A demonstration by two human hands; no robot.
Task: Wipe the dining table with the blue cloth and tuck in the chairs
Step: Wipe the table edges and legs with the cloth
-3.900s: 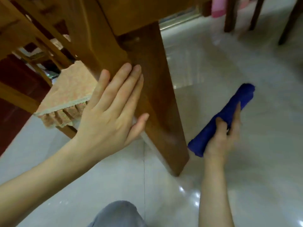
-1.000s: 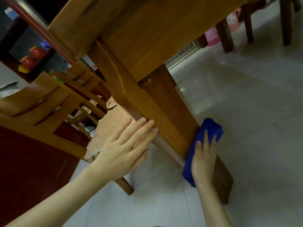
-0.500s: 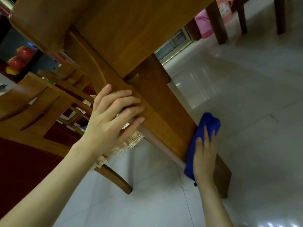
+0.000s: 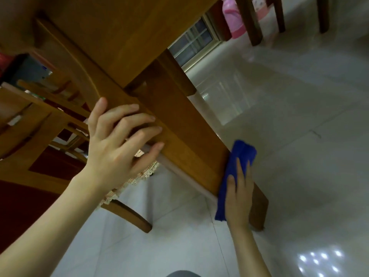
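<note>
**Only pressed, not pinched: the cloth could slide off the leg**

Low at about 4 o'clock in the head view, the blue cloth [image 4: 241,154] lies folded against the outer face of the table leg [image 4: 189,148]. The right hand [image 4: 237,198] lies flat over it, fingers straight, pushing it onto the wood rather than clasping it. At 9 o'clock from there, the left hand [image 4: 117,142] has its fingers curled over the upper leg, with the thumb tucked under the edge beside a pale strip [image 4: 179,172], so it grips the leg as a brace.

The likeliest slip is the cloth itself. With nothing pinching it, a fast stroke towards the foot could roll it out from under the palm and drop it on the glossy floor [image 4: 299,156]. A long downward stroke might also run the fingertips into the tiles. The person appears to be crouched and leaning on the leg, so a hard pull could nudge the dining table [image 4: 119,37]. The chair [image 4: 40,124] at 9 o'clock sits close to the left forearm, and a careless elbow may knock it.
</note>
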